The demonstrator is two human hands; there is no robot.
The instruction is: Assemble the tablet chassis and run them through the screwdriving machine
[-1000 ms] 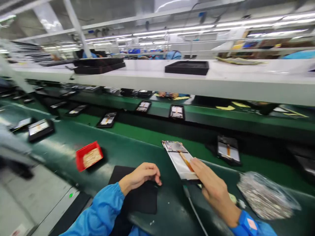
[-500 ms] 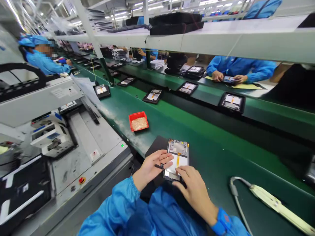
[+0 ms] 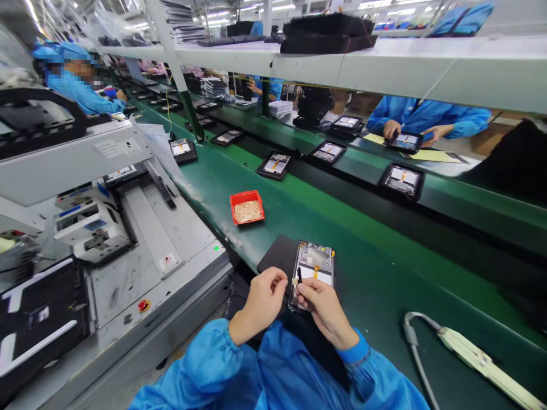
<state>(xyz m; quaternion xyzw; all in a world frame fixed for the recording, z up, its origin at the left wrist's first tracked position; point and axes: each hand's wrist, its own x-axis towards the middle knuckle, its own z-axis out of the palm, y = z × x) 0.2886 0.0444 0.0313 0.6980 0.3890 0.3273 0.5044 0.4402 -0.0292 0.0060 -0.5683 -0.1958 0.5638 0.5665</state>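
An opened tablet (image 3: 315,259) lies in front of me with its white battery and an orange ribbon cable showing. Over its lower left part, my right hand (image 3: 322,304) pinches a small black strip (image 3: 299,274) with a pale tab at its side. Just left of that strip is my left hand (image 3: 262,299), its fingertips pressed together; whatever they may hold is too small to make out. Under the tablet's left side a dark flat pad (image 3: 273,256) rests on the green bench.
A red tray (image 3: 247,208) of small beige pieces stands ahead. To the right lies a cream hand tool (image 3: 482,356) with a grey cable. A grey machine (image 3: 171,239) flanks my left. Tablets in black trays (image 3: 273,165) line the conveyor; a co-worker (image 3: 423,122) handles one opposite.
The black strip has passed from my left hand to my right. My left fingers, spread before, are now pinched. My right hand has risen off the tablet.
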